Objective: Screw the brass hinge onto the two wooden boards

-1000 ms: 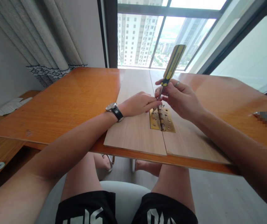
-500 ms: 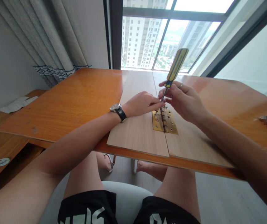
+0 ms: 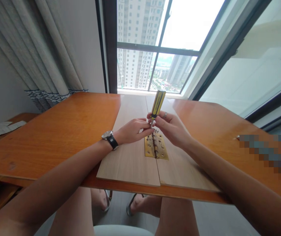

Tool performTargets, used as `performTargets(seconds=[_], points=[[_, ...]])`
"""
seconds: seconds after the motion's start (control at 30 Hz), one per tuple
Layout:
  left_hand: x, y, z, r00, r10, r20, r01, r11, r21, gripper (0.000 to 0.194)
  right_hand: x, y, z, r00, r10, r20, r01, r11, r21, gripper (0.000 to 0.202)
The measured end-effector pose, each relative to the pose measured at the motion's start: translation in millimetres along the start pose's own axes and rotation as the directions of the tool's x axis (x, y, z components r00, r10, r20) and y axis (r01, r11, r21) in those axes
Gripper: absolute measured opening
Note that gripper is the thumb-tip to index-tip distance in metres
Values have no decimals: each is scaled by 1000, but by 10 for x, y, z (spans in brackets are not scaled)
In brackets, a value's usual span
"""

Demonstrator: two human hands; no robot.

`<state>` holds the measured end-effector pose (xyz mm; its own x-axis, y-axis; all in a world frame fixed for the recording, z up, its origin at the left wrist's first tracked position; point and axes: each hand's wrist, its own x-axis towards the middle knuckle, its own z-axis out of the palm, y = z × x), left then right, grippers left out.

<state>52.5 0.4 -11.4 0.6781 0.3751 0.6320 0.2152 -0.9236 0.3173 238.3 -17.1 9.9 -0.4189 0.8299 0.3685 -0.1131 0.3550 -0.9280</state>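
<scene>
My right hand [image 3: 173,127] is closed round the lower part of a screwdriver [image 3: 158,105] with a yellow and black handle. The screwdriver stands nearly upright, leaning slightly right, its tip hidden by fingers. Against the lower shaft, the thumb and fingers of my left hand [image 3: 135,130] are pinched together; whatever lies between them is hidden. Just below both hands, a brass hinge [image 3: 155,146] lies opened flat across the seam of two pale wooden boards, the left board [image 3: 130,167] and the right board [image 3: 179,175]. Small loose screws [image 3: 155,130] rest at the hinge's far end.
The boards lie on an orange-brown wooden table [image 3: 81,124] in front of a window [image 3: 155,52]. A grey curtain [image 3: 32,49] hangs at the left, above white papers [image 3: 2,129] on a lower surface. A pixelated patch covers something at the table's right.
My view has tilted upward, so table and hands sit lower and further left in the picture. The screwdriver stands somewhat more upright. Both hands keep their hold by the hinge's far end.
</scene>
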Motion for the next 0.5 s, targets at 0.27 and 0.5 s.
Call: performTargets(seconds=[0.27,0.5], points=[[-3,9,7,1000,7,-22,-6,998,64,31,-12,-53,49,997,-71,8,71,996,-49,18],[18,66,-21,997,-81,21,79,994,74,35,22,-55,79,996,-94,3,94,995,33,21]])
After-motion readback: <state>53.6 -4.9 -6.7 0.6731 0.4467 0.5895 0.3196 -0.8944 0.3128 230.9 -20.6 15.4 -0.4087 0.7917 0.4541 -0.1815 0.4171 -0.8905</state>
